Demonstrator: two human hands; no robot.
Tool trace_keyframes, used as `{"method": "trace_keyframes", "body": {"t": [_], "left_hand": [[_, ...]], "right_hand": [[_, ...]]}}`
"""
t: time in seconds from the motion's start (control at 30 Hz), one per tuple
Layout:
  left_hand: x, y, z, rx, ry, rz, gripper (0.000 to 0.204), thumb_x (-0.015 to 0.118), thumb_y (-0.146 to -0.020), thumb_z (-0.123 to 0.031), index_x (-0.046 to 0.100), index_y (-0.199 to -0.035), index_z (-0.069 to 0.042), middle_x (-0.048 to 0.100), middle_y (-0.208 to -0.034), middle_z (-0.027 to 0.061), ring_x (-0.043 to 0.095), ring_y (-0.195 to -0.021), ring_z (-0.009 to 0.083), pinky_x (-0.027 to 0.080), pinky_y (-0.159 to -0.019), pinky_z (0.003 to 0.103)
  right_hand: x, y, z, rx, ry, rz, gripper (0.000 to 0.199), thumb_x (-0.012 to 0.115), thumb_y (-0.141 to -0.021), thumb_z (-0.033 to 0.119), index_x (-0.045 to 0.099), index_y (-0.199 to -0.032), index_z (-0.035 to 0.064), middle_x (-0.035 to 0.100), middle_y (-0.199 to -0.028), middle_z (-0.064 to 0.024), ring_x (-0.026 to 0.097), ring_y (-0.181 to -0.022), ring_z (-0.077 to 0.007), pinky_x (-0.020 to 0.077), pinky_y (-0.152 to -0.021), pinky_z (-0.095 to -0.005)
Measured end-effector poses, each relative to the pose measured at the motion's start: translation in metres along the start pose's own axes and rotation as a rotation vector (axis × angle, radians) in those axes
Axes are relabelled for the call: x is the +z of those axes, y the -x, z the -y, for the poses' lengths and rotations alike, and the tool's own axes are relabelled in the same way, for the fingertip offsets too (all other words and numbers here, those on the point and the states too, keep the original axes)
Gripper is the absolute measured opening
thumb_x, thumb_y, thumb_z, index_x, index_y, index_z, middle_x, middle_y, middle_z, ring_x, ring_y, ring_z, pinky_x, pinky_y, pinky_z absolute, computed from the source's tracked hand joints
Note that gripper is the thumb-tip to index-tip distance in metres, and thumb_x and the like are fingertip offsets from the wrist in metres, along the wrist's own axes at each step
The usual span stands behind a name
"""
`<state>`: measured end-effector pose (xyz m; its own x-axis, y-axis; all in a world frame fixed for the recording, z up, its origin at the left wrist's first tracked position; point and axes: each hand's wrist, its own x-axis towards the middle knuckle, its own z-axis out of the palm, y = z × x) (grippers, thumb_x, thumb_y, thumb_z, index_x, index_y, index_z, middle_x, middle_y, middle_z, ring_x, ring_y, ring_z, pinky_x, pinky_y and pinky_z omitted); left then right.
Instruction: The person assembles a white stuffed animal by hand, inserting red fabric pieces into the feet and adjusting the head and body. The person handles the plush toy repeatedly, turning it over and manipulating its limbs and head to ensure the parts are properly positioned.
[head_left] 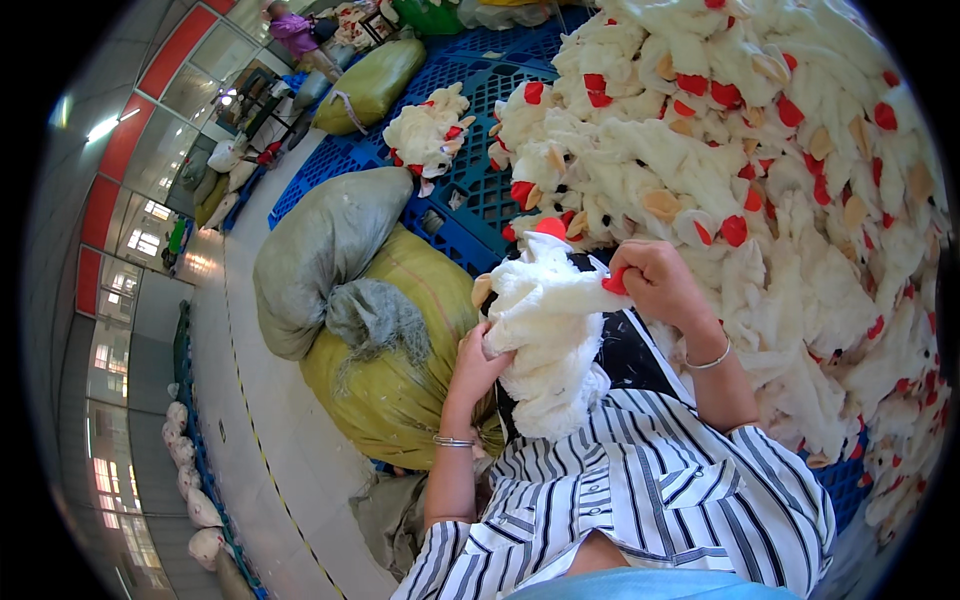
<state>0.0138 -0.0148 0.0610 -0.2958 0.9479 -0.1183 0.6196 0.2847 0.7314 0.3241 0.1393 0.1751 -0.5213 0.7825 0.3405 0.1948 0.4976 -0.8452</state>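
Observation:
An unstuffed white plush toy skin (545, 330) hangs over my lap, with red pieces and a tan ear on it. My left hand (478, 362) is closed round its left side. On the other side my right hand (655, 283) pinches a red tip (615, 282) of the skin, pulling that part out sideways. Whatever lies inside the right fist is hidden. A black surface (635, 355) shows beneath the skin.
A large heap of similar white plush skins (760, 240) rises at the right, with a smaller pile (430, 130) on blue pallets (485, 150). Grey-green (330, 240) and yellow-green sacks (400, 380) stand close at my left. A person (292, 35) is far back left.

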Motion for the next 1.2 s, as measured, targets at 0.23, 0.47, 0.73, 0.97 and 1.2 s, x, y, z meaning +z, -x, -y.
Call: {"method": "trace_keyframes", "body": {"t": [0.23, 0.47, 0.73, 0.97, 1.2], "left_hand": [[-0.021, 0.014, 0.049, -0.208, 0.065, 0.174, 0.042, 0.075, -0.079, -0.017, 0.060, -0.112, 0.003, 0.069, -0.097, 0.0119, 0.065, -0.089, 0.0178, 0.050, -0.080, 0.031], [-0.023, 0.021, 0.087, -0.174, 0.083, -0.012, 0.024, 0.069, -0.082, -0.008, 0.059, -0.102, 0.001, 0.066, -0.088, 0.0055, 0.060, -0.079, 0.0122, 0.049, -0.072, 0.029], [-0.035, 0.018, 0.093, -0.077, 0.378, -0.280, 0.015, 0.061, -0.091, -0.009, 0.061, -0.103, -0.001, 0.066, -0.088, 0.0023, 0.059, -0.075, 0.0089, 0.049, -0.067, 0.026], [-0.043, 0.027, 0.069, -0.023, 0.486, -0.396, 0.016, 0.060, -0.094, -0.013, 0.063, -0.106, -0.001, 0.067, -0.092, 0.0023, 0.061, -0.079, 0.0084, 0.050, -0.065, 0.025], [-0.045, 0.027, 0.067, -0.001, 0.541, -0.368, 0.017, 0.059, -0.097, -0.011, 0.063, -0.108, 0.000, 0.066, -0.100, 0.0024, 0.061, -0.088, 0.0092, 0.051, -0.082, 0.026]], "right_hand": [[0.004, -0.002, -0.003, -0.033, -0.102, -0.086, 0.015, 0.045, -0.072, -0.010, 0.059, -0.078, -0.0060, 0.059, -0.074, -0.0111, 0.053, -0.064, -0.0173, 0.0431, -0.058, -0.0292], [0.002, -0.002, 0.000, -0.037, -0.194, -0.183, 0.012, 0.047, -0.073, -0.010, 0.057, -0.076, -0.0047, 0.060, -0.075, -0.0103, 0.054, -0.067, -0.0193, 0.0431, -0.059, -0.0300], [0.002, -0.002, 0.000, -0.051, -0.326, -0.183, 0.016, 0.046, -0.073, -0.013, 0.052, -0.080, -0.0006, 0.054, -0.084, -0.0046, 0.046, -0.072, -0.0109, 0.0397, -0.062, -0.0238], [0.000, 0.002, 0.012, 0.086, -0.247, -0.038, 0.007, 0.063, -0.085, -0.001, 0.057, -0.085, 0.0001, 0.055, -0.080, -0.0031, 0.049, -0.072, -0.0084, 0.0423, -0.062, -0.0242], [0.003, 0.005, 0.016, 0.176, -0.223, -0.051, 0.018, 0.069, -0.089, 0.013, 0.064, -0.085, -0.0032, 0.057, -0.066, -0.0035, 0.046, -0.060, -0.0076, 0.0418, -0.054, -0.0265]]}}
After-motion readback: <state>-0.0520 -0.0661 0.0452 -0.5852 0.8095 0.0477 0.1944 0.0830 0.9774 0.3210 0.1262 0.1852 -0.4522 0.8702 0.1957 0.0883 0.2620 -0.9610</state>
